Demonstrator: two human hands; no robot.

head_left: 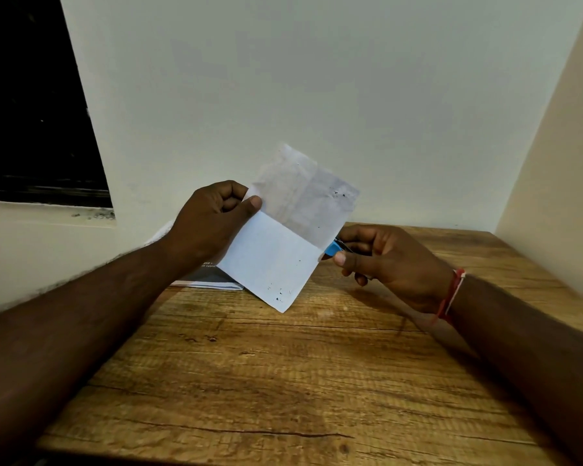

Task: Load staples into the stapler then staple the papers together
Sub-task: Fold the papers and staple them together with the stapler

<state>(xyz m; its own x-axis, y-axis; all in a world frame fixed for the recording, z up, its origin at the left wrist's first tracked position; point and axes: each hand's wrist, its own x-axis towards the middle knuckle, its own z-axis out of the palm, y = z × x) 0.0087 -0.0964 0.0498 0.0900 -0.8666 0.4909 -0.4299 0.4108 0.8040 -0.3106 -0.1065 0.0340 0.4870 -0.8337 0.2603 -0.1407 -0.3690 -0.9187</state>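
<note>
Okay, so the papers (283,237) are being held up above the wooden table (283,381), tilted like a diamond with one corner pointing down toward the tabletop. They're pinched at their left edge by the left hand (212,223), thumb (251,205) pressed on the near face and the other fingers curled behind. A crease is seen across the middle; the upper half looks greyer, the lower half pale blue-white. Small dark specks are dotted near the bottom corner and near the upper right edge.

At the papers' right edge, a small blue stapler (332,248) is gripped in the right hand (391,260), fingers wrapped round it and thumb underneath. Only the blue tip and a bit of dark metal can be made out; whether the paper edge is actually inside it can't be told. A red thread bracelet (451,294) is worn on the right wrist.

Behind the papers, at the far left of the table, a printed booklet (212,280) is lying flat, mostly hidden. A pale wall (317,79) is behind it all, with a dark window (31,112) off to the left.
</note>
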